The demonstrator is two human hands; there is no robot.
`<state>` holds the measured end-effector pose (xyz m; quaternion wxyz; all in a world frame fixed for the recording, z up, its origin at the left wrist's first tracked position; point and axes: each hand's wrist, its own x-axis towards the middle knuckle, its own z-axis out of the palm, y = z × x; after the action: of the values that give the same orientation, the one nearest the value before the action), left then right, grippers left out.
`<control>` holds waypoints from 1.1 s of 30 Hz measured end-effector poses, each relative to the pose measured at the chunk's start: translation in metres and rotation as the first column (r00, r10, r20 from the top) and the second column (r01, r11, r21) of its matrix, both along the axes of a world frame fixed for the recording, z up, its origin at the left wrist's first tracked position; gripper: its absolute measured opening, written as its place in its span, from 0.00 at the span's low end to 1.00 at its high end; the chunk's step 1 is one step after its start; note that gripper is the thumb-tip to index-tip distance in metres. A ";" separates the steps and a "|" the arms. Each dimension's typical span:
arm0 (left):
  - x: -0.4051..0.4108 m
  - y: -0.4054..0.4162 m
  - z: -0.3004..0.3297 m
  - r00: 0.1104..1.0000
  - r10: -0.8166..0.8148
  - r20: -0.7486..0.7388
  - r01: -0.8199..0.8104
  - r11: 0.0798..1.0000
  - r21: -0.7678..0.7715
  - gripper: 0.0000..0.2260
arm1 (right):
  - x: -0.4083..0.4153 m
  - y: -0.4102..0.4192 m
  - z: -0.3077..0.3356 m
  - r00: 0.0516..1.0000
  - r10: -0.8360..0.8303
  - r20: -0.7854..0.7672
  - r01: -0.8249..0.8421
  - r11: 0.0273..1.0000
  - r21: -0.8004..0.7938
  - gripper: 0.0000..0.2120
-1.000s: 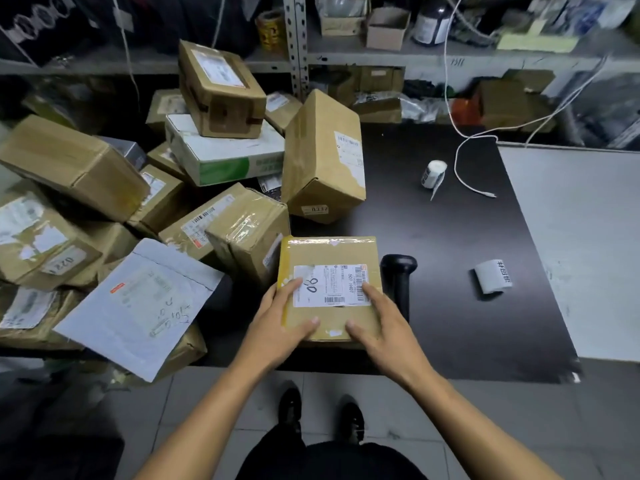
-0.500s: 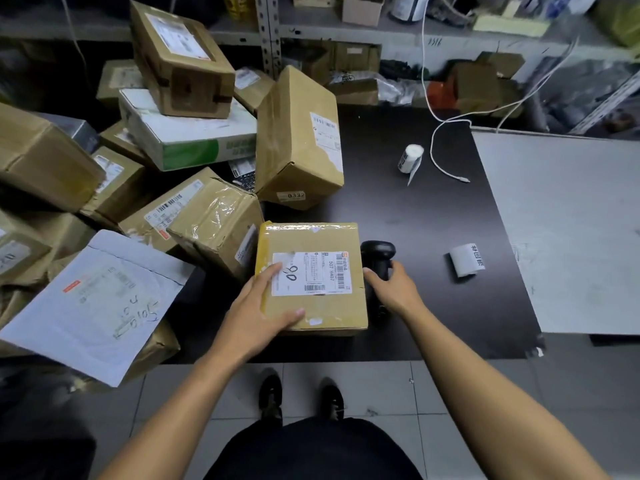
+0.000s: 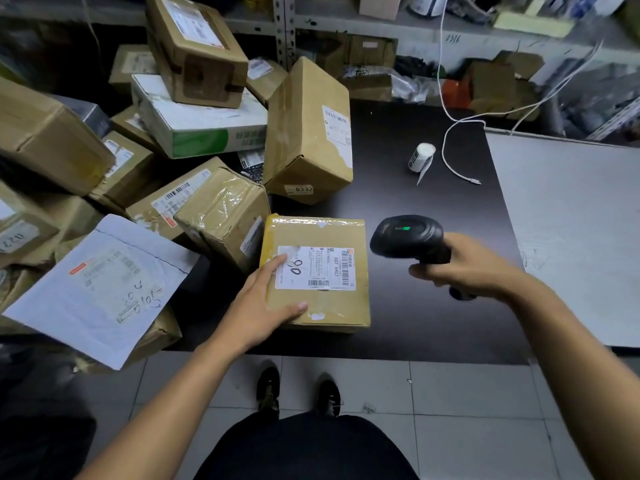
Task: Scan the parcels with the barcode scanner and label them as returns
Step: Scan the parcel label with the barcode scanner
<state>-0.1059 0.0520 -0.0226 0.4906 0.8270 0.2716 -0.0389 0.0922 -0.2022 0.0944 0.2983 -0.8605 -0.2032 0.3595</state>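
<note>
Flat brown cardboard parcel [image 3: 317,275] lies at the near edge of the black desk [image 3: 415,202], white shipping label [image 3: 316,268] up. Left hand [image 3: 258,308] pins its near-left corner flat, uncurled. Right hand [image 3: 464,268], to its right, grips the black handheld barcode scanner [image 3: 408,239]; aim its head left and down at the label's barcode.

"90", "507 H407" on held parcel's label [image 3: 316,268]; "0332" sticker [image 3: 300,189] on upright box

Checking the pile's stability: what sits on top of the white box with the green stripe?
A taped brown carton rests tilted on the white box, covering its rear part. What lies beneath the white box is hidden by surrounding parcels.
</note>
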 end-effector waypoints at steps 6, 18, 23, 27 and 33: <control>-0.001 0.001 0.003 1.000 -0.008 0.003 0.008 0.999 -0.032 0.39 | 0.001 0.017 0.044 0.904 0.405 0.136 -0.347 0.882 -0.318 0.10; -0.003 0.000 0.002 1.000 -0.004 0.005 0.004 0.999 -0.044 0.38 | 0.002 0.023 0.064 0.880 0.460 0.117 -0.385 0.836 -0.392 0.10; -0.004 0.000 0.003 1.000 -0.004 0.003 0.004 0.999 -0.050 0.38 | 0.004 0.019 0.064 0.889 0.444 0.111 -0.379 0.850 -0.366 0.10; -0.003 0.000 0.003 1.000 -0.005 0.000 0.005 0.999 -0.044 0.38 | 0.009 0.020 0.064 0.884 0.448 0.133 -0.375 0.849 -0.373 0.09; -0.003 0.000 0.004 1.000 -0.014 0.002 0.014 0.999 -0.037 0.38 | 0.018 0.033 0.073 0.889 0.445 0.110 -0.367 0.834 -0.411 0.09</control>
<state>-0.1092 0.0518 -0.0182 0.5059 0.8197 0.2647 -0.0464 0.1106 -0.1689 0.1672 0.0207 -0.8701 -0.3377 0.3584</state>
